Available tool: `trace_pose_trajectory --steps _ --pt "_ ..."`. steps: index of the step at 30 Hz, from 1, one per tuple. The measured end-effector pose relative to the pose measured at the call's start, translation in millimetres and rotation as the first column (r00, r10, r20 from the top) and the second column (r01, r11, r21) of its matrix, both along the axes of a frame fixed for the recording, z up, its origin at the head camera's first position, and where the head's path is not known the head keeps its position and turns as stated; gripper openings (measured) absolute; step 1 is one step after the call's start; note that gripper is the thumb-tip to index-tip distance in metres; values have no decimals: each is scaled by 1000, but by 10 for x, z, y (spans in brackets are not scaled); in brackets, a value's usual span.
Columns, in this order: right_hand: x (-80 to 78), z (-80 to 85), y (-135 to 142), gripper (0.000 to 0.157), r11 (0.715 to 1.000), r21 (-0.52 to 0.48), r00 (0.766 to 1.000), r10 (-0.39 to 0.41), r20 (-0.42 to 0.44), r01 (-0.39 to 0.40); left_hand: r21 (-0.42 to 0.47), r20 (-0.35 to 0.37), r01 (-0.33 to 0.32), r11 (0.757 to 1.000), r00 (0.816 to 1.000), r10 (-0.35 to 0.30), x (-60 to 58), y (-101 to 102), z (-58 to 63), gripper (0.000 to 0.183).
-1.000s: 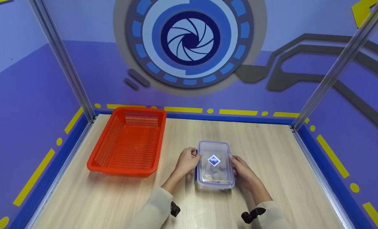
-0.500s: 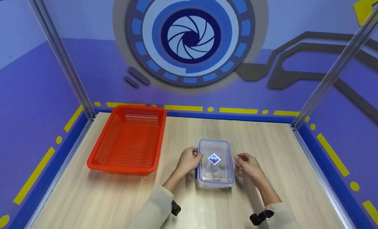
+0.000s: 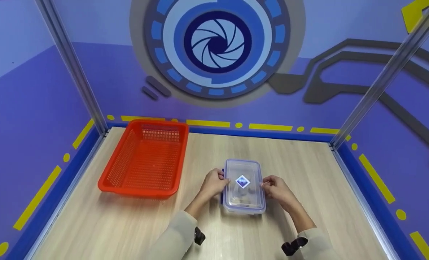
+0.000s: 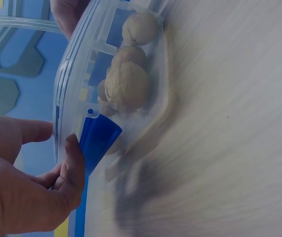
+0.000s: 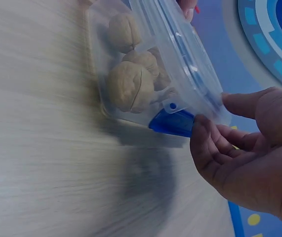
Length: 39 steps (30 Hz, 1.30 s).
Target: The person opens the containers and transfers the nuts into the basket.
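On the table, left hand and right hand, fingers bent, pinch a box lid at opposite edges; room separates it from basket and back wall.

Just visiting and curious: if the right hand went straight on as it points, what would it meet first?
Likely the clear box, at its right-side blue latch; the right hand seems to touch it there, though depth is hard to judge.

diamond sticker | on container lid | print too blurred to read
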State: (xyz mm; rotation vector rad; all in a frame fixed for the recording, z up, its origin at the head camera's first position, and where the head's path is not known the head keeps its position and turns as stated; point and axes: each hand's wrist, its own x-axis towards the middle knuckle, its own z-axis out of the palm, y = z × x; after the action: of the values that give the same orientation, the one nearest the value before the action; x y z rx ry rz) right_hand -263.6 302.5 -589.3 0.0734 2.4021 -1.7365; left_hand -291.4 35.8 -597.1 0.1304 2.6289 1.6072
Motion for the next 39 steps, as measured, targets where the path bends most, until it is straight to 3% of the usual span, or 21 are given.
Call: trace_pose_trajectory --steps 6,20,30,39 --pt "17 -35 73 25 999 -50 1000 -2 23 3 -74 -13 18 997 1000 -19 5 66 40 31" --pt "24 -77 24 20 1000 -14 1000 -3 24 4 -18 41 19 1000 999 -18 29 31 -9 32" --pt "4 -48 -11 18 1000 23 1000 -14 18 14 -2 37 4 1000 999 -4 13 9 -16 31" --pt "12 -24 4 18 1000 5 1000 -19 19 19 -46 9 -12 999 1000 13 20 38 -17 31"
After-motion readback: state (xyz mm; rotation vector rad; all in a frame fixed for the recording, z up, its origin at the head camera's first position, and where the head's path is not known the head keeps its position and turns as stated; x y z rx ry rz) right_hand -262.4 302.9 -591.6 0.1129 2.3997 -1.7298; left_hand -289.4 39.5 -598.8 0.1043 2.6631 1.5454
